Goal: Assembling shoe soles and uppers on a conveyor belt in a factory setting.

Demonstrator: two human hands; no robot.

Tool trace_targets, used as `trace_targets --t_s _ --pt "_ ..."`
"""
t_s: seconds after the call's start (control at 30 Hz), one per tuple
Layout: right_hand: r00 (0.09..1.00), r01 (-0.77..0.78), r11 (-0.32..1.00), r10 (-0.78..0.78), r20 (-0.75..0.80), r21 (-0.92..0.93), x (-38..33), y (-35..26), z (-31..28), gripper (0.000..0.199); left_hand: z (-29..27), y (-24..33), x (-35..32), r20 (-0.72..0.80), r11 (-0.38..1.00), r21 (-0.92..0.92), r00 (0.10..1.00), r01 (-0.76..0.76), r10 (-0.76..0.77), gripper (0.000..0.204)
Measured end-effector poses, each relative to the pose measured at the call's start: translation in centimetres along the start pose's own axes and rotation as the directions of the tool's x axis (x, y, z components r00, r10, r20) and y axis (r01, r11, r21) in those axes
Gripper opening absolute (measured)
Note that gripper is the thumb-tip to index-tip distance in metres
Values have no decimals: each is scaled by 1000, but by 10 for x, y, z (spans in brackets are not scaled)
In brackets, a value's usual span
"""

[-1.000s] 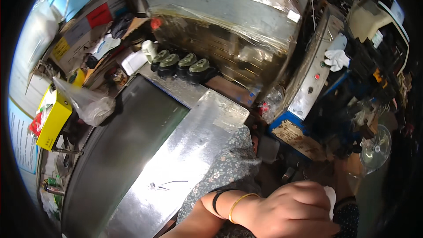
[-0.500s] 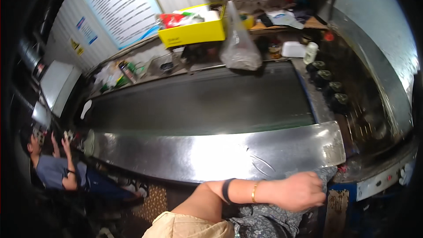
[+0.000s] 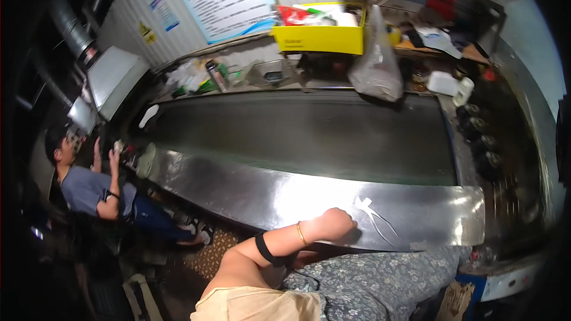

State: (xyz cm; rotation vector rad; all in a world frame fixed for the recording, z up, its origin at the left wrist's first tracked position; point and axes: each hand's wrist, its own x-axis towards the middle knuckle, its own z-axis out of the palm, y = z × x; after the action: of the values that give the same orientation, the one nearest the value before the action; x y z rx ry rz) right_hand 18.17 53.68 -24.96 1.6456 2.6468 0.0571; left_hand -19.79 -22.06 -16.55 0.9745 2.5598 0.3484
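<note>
My left hand (image 3: pixel 335 224) is closed, back of the hand up, over the front edge of the shiny metal plate (image 3: pixel 428 208). Whatever its fingers hold, if anything, is hidden. Just right of it on the plate lies a thin white forked piece (image 3: pixel 373 219), with a small wide end and two narrow strands. A gold bracelet and a black band circle my left arm. Below the plate, floral cloth (image 3: pixel 380 279) covers my lap. No part that I can surely call my right hand shows; a bit of skin under my left forearm is unclear.
Behind the plate runs a dark belt (image 3: pixel 297 134) with a white sole-shaped piece (image 3: pixel 148 116) at its left end. A yellow box (image 3: pixel 318 39), a plastic bag (image 3: pixel 377 71) and several dark knobs (image 3: pixel 488 165) stand beyond. Another person (image 3: pixel 92 190) is at left.
My left hand has moved left, from above the floral cloth to the plate's front edge. The view has shifted left. The white forked piece now shows a wider white end.
</note>
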Motion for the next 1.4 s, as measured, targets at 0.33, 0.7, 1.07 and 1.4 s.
trace_targets --t_s 0.33,0.7,1.07,1.4 --pt "999 -15 981 7 -41 -192 -44 149 44 26 -96 42 194 -294 928 93 880 -362 373 85" --pt "953 -285 875 302 20 390 -99 152 58 35 -44 101 410 -105 976 -203 989 83 -106 118" --pt "662 -747 574 687 300 336 -111 54 -28 33 -74 72 536 -703 924 -357 612 136 -362 123" --pt "547 -805 290 701 458 517 -119 15 -66 41 -106 38 609 -559 804 -592 691 54 -458 115"
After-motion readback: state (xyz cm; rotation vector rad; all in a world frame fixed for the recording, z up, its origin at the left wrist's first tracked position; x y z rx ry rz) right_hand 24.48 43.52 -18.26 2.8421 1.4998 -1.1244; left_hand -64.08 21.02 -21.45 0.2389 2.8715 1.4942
